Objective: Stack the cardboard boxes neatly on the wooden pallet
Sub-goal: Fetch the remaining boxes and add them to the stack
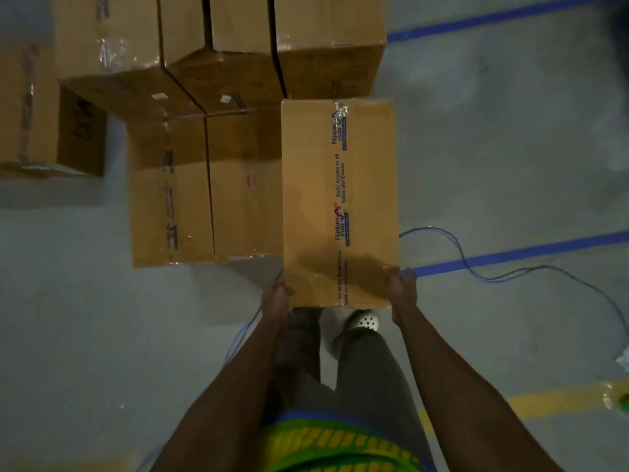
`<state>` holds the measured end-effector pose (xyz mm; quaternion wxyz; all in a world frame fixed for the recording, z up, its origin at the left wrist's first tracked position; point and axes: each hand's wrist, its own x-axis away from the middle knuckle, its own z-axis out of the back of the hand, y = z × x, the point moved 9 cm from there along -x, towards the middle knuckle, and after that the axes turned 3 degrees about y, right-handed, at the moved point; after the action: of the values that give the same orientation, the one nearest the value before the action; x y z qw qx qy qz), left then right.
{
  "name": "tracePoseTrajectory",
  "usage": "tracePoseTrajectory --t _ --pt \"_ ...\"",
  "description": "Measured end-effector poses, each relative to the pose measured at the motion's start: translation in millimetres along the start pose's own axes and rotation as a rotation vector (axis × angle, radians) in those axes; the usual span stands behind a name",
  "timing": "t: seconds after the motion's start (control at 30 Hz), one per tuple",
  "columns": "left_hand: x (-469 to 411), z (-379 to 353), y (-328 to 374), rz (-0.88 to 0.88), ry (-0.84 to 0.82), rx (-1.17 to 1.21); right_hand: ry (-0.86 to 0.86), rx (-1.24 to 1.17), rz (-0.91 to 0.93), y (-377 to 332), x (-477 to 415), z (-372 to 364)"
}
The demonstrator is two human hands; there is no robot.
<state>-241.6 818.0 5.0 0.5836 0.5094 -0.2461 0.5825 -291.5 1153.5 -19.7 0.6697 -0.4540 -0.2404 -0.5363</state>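
Cable (493, 280): blue, looped across the floor, right.
Blue stripe (517, 255): right floor.
Yellow line (544, 400): near right.
Shoe (366, 321): white, perforated.

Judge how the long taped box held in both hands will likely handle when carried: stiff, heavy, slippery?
Probably stiff: the box, gripped only at its near end, shows no sag. It is likely light for its size, as the left hand and right hand grip just its near corners. Its glossy tape may be slick.

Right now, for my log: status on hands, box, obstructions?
Left hand, right hand gripping carried box, near end. Box alongside stacked boxes. Blue cable loose on floor nearby.
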Motion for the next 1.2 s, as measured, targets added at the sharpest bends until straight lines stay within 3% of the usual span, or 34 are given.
tracePoseTrajectory --t 0.1,0.23,0.37,0.5,1.2 --pt "28 -5 14 0.061 -0.075 -0.009 0.065 0.186 -0.145 22 4 -6" --pt "40 -28 -4 0.250 -0.273 -0.011 0.050 -0.090 -0.327 55 -10 -25" --pt "37 -37 0 0.256 -0.309 0.148 0.055 -0.207 -0.360 70 -52 -32" --pt "41 -39 15 0.227 -0.337 0.169 0.032 -0.255 -0.321 5 25 -16" --pt "5 -45 68 0.048 -0.500 0.130 0.031 -0.287 -0.171 -80 -16 -38"
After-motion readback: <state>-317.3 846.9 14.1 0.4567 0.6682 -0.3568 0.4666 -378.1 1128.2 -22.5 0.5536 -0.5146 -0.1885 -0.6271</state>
